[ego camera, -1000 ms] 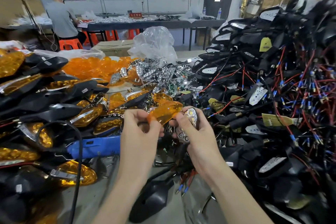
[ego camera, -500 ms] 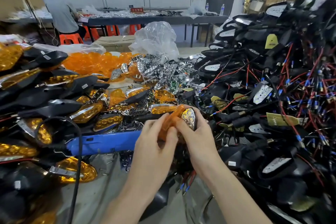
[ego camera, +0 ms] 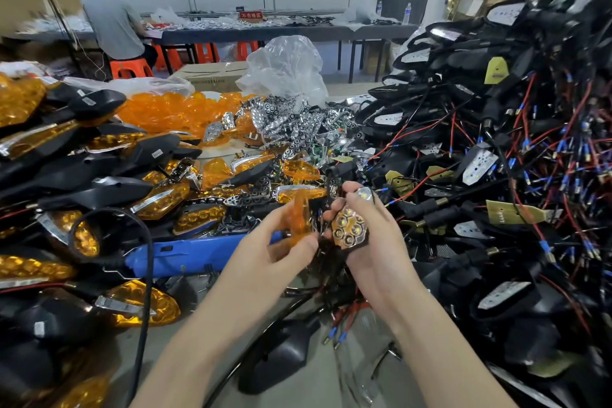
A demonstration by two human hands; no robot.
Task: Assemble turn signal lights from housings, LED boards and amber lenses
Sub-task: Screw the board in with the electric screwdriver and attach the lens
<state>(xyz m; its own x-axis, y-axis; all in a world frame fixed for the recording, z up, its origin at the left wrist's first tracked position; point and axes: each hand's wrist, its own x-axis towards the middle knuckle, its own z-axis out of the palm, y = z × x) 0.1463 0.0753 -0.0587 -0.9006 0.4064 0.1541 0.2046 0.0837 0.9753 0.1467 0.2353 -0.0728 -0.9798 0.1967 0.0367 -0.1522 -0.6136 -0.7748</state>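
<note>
Head view, 2 bare hands over a crowded bench. The left hand pinches an amber lens between thumb and curled fingers and holds it on edge, just left of the LED board. The right hand wraps its fingers round that chrome-faced board, thumb across its upper end, with the round cells turned toward the camera. Lens and board lie close together above the bench centre; whether they touch cannot be told. Dark wires hang beneath the board.

Left: a stack of finished lights, black bodies with amber fronts. Just below them lies a blue power tool with a black cord. Behind: loose amber lenses, a heap of chrome reflectors and a clear plastic bag. Right: a tall heap of black wired housings with red and black leads. 1 single black housing lies near the bench edge. Background: a seated person in a grey shirt at another long bench.
</note>
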